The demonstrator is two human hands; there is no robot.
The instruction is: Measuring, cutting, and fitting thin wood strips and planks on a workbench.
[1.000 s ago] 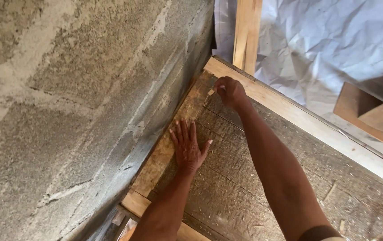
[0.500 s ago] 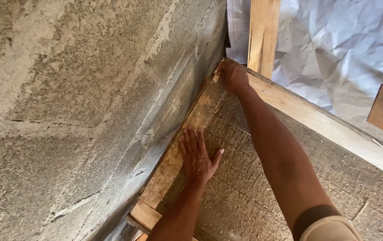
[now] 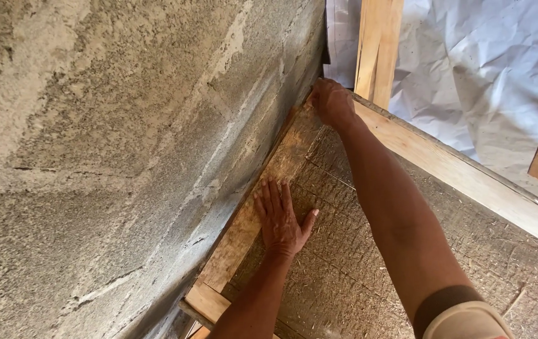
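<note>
In the head view, the wooden plank [image 3: 262, 194] lying along the concrete block wall [image 3: 112, 144] is being pressed by the flat, open left hand [image 3: 281, 220] while its far end is being covered by the right hand [image 3: 331, 103], whose grip cannot be told, so fingers are probably risking being pinched if the plank slips.

Left side: rough concrete block wall [image 3: 112, 157] closes off all passage, running tight along the worn plank [image 3: 262, 201].
Far corner: upright timbers [image 3: 375, 50] and light wooden beam [image 3: 469, 179] box it in; right hand [image 3: 331, 103] fills the corner.
Middle: left hand [image 3: 281, 220] flat on the plank's edge.
Open room: straw-textured board [image 3: 344, 276] between the forearms and toward the near right.
</note>
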